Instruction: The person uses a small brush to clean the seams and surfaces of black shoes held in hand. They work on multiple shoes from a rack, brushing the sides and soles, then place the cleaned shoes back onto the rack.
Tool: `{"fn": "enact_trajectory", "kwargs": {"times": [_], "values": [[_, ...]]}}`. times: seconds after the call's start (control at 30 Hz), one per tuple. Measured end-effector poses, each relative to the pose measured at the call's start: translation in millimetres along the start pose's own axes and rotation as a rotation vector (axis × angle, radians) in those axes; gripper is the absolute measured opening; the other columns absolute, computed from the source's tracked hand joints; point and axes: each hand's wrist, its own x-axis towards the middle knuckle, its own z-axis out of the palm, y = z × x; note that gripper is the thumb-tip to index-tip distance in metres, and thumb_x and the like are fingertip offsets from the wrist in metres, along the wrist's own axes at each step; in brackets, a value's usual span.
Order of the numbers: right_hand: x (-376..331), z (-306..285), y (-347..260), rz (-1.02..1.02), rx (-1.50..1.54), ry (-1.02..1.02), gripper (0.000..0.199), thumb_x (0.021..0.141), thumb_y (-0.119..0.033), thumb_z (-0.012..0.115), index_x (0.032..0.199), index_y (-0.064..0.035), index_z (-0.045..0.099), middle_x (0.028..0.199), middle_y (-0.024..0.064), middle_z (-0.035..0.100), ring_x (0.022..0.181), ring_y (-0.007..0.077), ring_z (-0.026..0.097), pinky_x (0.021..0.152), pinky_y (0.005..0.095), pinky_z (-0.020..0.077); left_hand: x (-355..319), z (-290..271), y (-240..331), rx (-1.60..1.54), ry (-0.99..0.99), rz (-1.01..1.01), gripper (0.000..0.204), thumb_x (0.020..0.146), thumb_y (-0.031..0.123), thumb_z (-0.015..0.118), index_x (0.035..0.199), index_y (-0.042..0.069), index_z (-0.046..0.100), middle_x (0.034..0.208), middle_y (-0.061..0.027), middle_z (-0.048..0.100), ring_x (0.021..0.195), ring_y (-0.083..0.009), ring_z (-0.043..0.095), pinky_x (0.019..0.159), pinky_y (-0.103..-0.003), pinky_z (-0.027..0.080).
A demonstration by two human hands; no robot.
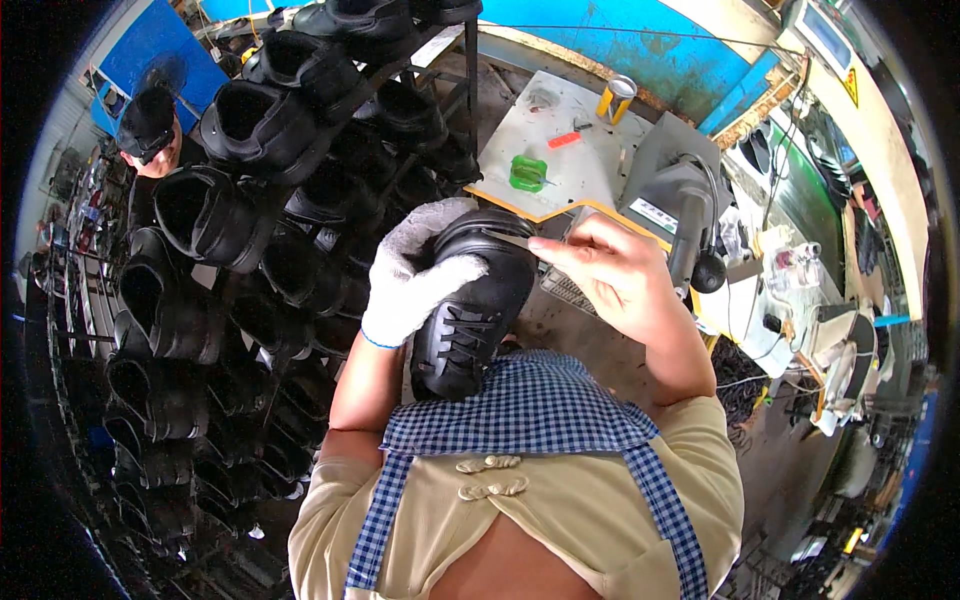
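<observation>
A black lace-up shoe (490, 290) is held up in front of my chest, toe end away from me reading unclear, laces toward the apron. My left hand (410, 285), in a white knitted glove, is closed around the shoe's side with the thumb across its upper. Pinched in the bare fingers of my right hand (622, 275) is a thin, tapered tool (508, 239), light brown to grey. Its narrow tip points left and meets the shoe's far rounded end. Whether the tip is a blade or something softer cannot be made out.
A tall rack of black shoes (200, 215) fills the left side, close to my left arm. Beyond my hands stands a white table (508, 150) with a green dish (527, 173), a red piece (564, 140) and a yellow can (616, 100). A grey machine (675, 165) adjoins it. Another person (150, 135) is behind the rack.
</observation>
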Motion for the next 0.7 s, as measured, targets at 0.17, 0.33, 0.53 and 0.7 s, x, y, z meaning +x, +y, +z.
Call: {"fn": "enact_trajectory", "kwargs": {"times": [0.17, 0.33, 0.53, 0.7], "values": [[1.8, -2.7, 2.7, 0.008, -0.058, -0.022, 0.038, 0.081, -0.005, 0.073, 0.116, -0.0181, 0.072, 0.078, 0.0047, 0.058, 0.057, 0.0174, 0.056, 0.05, 0.0312, 0.0448, -0.2, -1.4, -1.8, -0.019, 0.014, -0.021, 0.055, 0.075, 0.007, 0.081, 0.123, -0.003, 0.058, 0.114, -0.0118, 0.067, 0.106, -0.0188, 0.062, 0.098, -0.034, 0.047], [8.3, -8.8, 7.0, 0.004, 0.046, 0.02, 0.039, 0.075, -0.007, 0.078, 0.113, -0.0121, 0.071, 0.077, 0.0023, 0.058, 0.058, 0.0167, 0.057, 0.05, 0.0308, 0.0448, 5.0, -2.1, 0.8, 0.001, -0.024, -0.031, 0.053, 0.075, 0.008, 0.08, 0.123, -0.003, 0.058, 0.114, -0.0116, 0.066, 0.106, -0.0183, 0.062, 0.098, -0.034, 0.048], [32.3, -22.2, 6.3, -0.325, -0.127, -0.208, 0.028, 0.071, -0.005, 0.077, 0.098, -0.0066, 0.07, 0.077, 0.0012, 0.056, 0.056, 0.0146, 0.057, 0.045, 0.0293, 0.0441, 15.5, 4.2, 5.7, 0.116, -0.206, -0.097, 0.057, 0.073, 0.017, 0.083, 0.121, -0.003, 0.061, 0.117, -0.0122, 0.065, 0.107, -0.0195, 0.062, 0.097, -0.034, 0.048], [38.5, -37.8, -0.1, -0.328, -0.216, -0.4, 0.011, 0.076, -0.008, 0.071, 0.078, -0.0059, 0.06, 0.075, 0.003, 0.051, 0.055, 0.0175, 0.056, 0.046, 0.032, 0.0445, 18.9, 9.2, -12.3, 0.122, -0.305, -0.053, 0.047, 0.075, 0.015, 0.082, 0.115, -0.002, 0.065, 0.112, -0.0128, 0.067, 0.102, -0.0189, 0.064, 0.091, -0.034, 0.051]]}}
